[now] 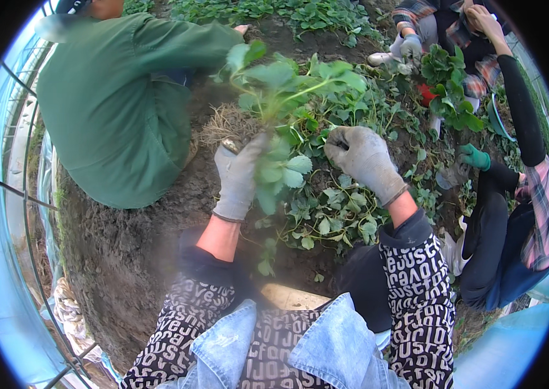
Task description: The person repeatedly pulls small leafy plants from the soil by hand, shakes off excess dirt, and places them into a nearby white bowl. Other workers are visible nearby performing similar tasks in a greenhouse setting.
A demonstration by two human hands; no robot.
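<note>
My left hand point(238, 180), in a grey knit glove, grips an uprooted leafy plant point(274, 82) that looks like a strawberry plant. Its tangled, pale-brown roots point(230, 125) stick out to the left, above my thumb. Some leaves hang down past the wrist side, blurred. A small shiny object point(230, 145) shows at the thumb; what it is I cannot make out. To the right, my right hand point(362, 158), gloved alike and soiled, is curled with thumb and fingertips close together. Whether it pinches anything is unclear. Beneath it lies a heap of similar plants point(337, 209) with long thin runners.
A person in a green jacket point(109, 107) crouches at left on bare soil point(124, 253). At right, two people sit close by, one with a green glove point(474, 156), another near a teal basin point(500, 119). Plastic sheeting and metal bars point(26, 194) line the left side.
</note>
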